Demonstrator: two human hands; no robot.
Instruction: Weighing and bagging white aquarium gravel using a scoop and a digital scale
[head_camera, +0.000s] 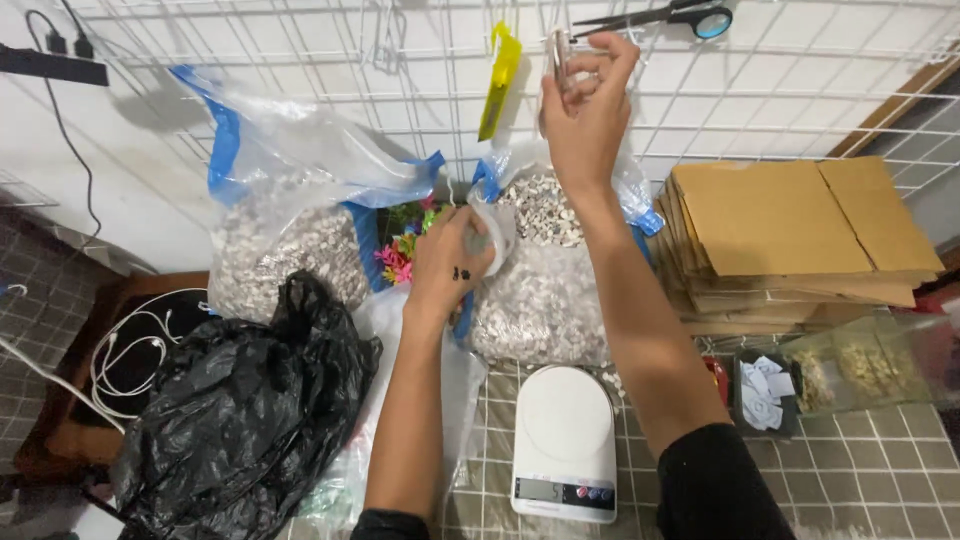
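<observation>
Head view. The left hand (448, 258) pinches the rim of an opened clear bag of pale shells (545, 280), directly behind the white kitchen scale (563, 440). The right hand (587, 110), raised above that bag against the wire grid (780, 90), grips a small clear item (560, 52). A black bag (240, 410) lies left of the scale; flattened cardboard (790, 235) is stacked to its right.

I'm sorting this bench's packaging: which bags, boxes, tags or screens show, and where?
Left clear bag: blue-edged, pale pebbles, back left.
Right clear bag: same fill, centre, left hand at its mouth.
Black bag: crumpled, front left.
Flat cardboard stack: brown, right.
Yellow tag: hanging on grid.
Scale screen: small, grey.
</observation>
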